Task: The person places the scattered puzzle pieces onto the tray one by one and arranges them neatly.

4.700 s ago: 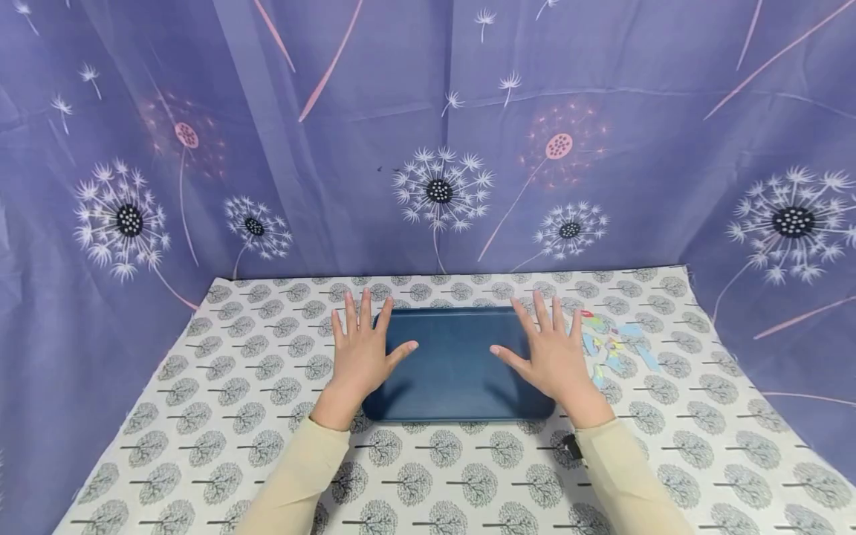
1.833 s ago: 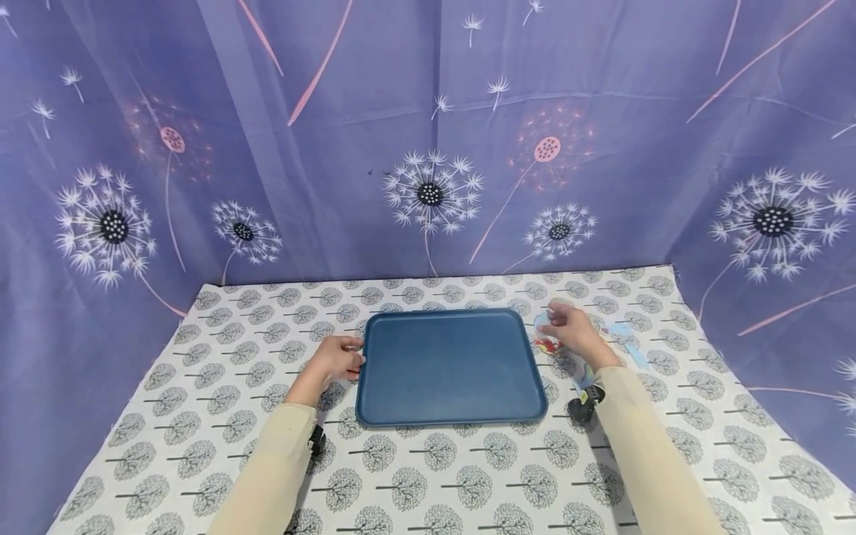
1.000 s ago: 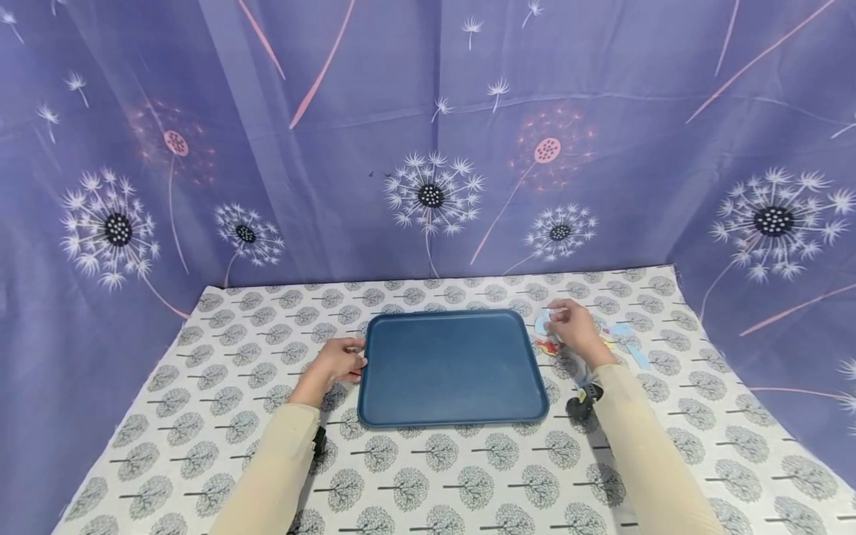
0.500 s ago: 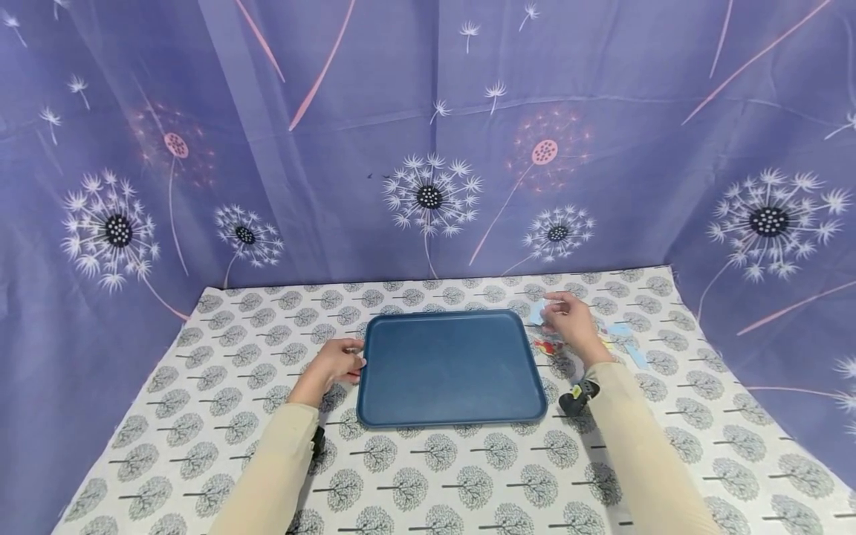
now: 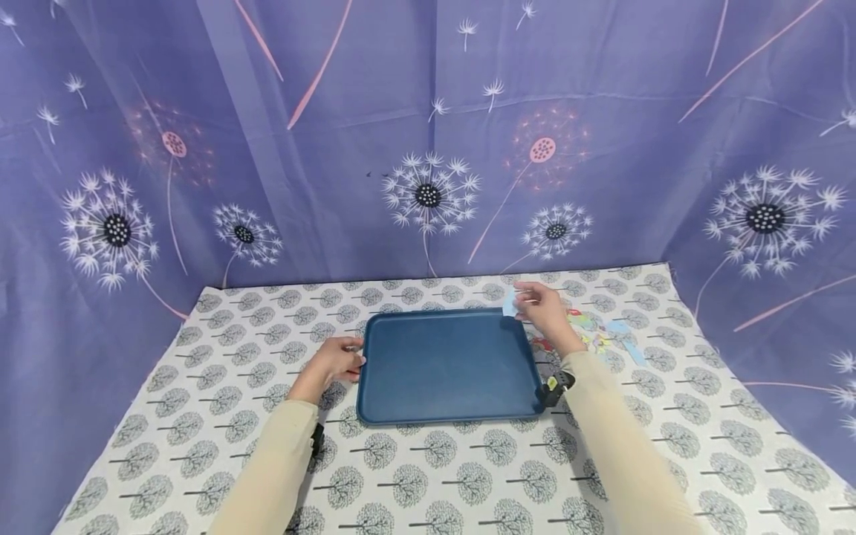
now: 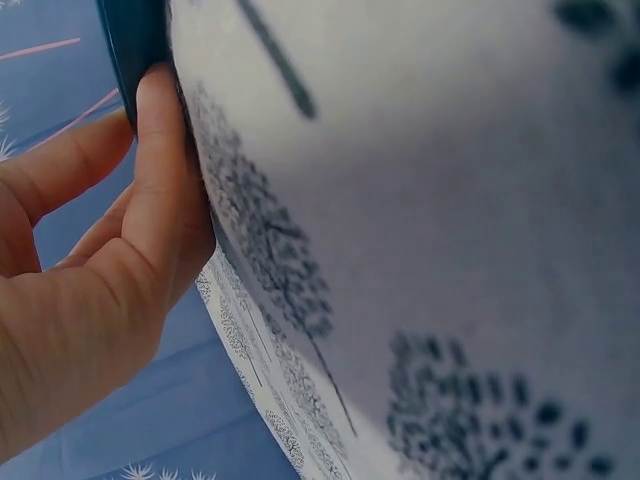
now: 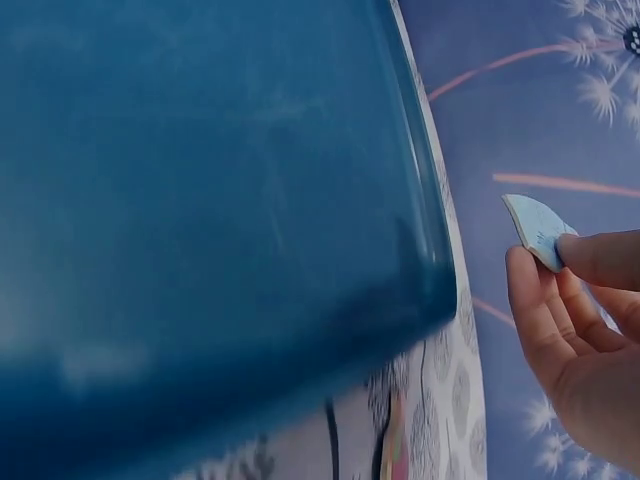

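Observation:
A dark blue tray (image 5: 448, 368) lies on the tree-print cloth in front of me. My left hand (image 5: 337, 360) holds its left rim; in the left wrist view the thumb and a finger meet the tray's edge (image 6: 135, 50). My right hand (image 5: 542, 308) is over the tray's far right corner. It pinches a light-blue puzzle piece (image 7: 537, 228) between thumb and fingers, held up with its thin edge showing in the right wrist view. Beyond the tray's right side lie several loose colourful puzzle pieces (image 5: 598, 342), partly hidden by the right hand and wrist.
A red-and-yellow piece (image 5: 543, 344) lies close to the tray's right rim. Farther right are light-blue pieces (image 5: 634, 353). The white cloth (image 5: 428, 475) covers the table, and a purple dandelion curtain (image 5: 321, 186) hangs behind it.
Both hands first hovered spread over the tray; the left then took its left rim. My right hand picked up the light-blue puzzle piece and moved left with it to the tray's far right corner.

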### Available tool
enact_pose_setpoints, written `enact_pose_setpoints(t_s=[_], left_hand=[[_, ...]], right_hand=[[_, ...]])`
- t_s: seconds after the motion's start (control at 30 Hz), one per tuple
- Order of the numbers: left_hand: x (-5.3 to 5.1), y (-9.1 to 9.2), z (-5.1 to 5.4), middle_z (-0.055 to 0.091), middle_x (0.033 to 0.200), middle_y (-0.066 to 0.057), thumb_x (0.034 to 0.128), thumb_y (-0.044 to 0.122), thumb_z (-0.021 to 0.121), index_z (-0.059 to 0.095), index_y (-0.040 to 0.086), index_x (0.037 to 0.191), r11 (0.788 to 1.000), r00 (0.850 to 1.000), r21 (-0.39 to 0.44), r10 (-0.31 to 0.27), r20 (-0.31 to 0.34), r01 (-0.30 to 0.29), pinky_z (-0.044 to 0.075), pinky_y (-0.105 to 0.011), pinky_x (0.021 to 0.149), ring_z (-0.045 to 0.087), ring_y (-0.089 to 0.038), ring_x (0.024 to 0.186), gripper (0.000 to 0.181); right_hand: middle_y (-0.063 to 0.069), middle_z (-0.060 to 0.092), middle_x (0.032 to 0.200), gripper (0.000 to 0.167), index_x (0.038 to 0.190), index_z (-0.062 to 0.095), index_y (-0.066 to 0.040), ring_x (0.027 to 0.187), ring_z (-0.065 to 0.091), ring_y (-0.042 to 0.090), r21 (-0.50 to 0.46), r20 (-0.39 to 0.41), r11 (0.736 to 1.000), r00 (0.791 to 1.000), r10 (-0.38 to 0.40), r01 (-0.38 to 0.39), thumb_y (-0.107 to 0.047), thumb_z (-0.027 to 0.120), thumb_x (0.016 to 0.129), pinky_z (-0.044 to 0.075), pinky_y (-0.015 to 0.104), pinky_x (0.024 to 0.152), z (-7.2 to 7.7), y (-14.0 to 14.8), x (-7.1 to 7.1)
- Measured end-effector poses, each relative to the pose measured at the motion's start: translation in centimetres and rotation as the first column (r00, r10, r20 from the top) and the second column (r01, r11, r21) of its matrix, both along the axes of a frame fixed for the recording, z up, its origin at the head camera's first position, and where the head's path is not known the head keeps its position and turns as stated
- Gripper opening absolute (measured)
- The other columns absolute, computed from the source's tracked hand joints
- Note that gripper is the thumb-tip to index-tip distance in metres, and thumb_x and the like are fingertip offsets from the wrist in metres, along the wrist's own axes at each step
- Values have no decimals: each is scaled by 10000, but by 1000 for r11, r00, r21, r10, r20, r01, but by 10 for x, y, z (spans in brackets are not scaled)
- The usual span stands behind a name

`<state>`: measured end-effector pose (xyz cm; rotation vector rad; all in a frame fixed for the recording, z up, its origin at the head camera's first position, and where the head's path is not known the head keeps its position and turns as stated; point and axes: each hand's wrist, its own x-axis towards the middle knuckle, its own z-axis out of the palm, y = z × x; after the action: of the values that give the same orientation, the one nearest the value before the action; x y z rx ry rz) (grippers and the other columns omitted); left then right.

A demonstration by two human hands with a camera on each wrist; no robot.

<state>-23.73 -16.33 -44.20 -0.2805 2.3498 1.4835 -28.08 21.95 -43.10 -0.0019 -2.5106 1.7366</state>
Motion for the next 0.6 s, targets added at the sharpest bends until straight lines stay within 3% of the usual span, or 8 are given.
enact_pose_setpoints(t_s=[0.1,0.33,0.6], left_hand=[[0,0,1,627,998,-200,896,-45,583,490,-10,1370,1000,1000,4,2,4,-2,596,-299,652,639,-185,685,484],[1,0,0,627,1010,-195,899,-38,589,506,1,1361,1000,1000,-14,10,-5,-10,596,-305,649,638,-186,700,471],[0,1,0,619,1008,-200,896,-45,589,504,-7,1360,1000,1000,-20,9,-3,-9,598,-307,654,629,-196,696,473]], right_hand=[[284,566,1110,397,1323,499,82,885,639,252,-39,11,999,1000,25,-25,46,563,932,590,272,742,1,-9,-2],[310,579,1105,412,1316,494,102,756,639,127,-144,34,988,998,62,-56,79,576,912,594,273,715,-2,-34,-7],[286,598,1026,389,1286,509,125,754,641,164,-185,22,978,994,107,-101,120,561,900,603,328,708,-3,-64,-9]])
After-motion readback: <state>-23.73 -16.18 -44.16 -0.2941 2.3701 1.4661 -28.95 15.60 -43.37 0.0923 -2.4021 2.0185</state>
